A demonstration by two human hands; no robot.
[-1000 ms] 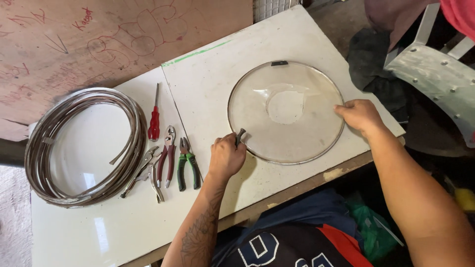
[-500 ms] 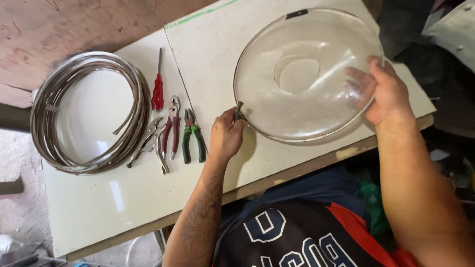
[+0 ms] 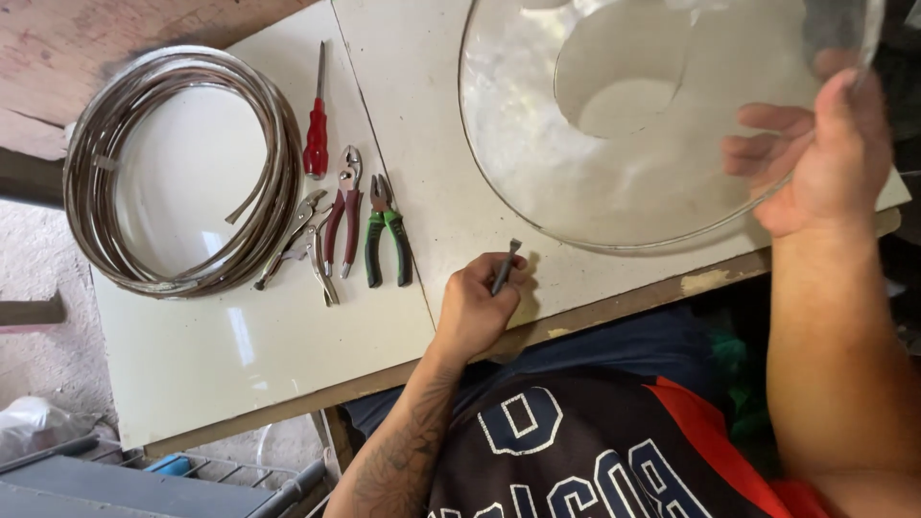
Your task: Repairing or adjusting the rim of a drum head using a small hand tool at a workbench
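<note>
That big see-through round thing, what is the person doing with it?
A person sits at a white table and holds the big clear dome up by its rim with the right hand, so it is tilted above the table. The left hand rests on the table with a small grey metal tool in its grip. Off to the side lie a coil of metal strip, a red screwdriver and several pliers, untouched.
</note>
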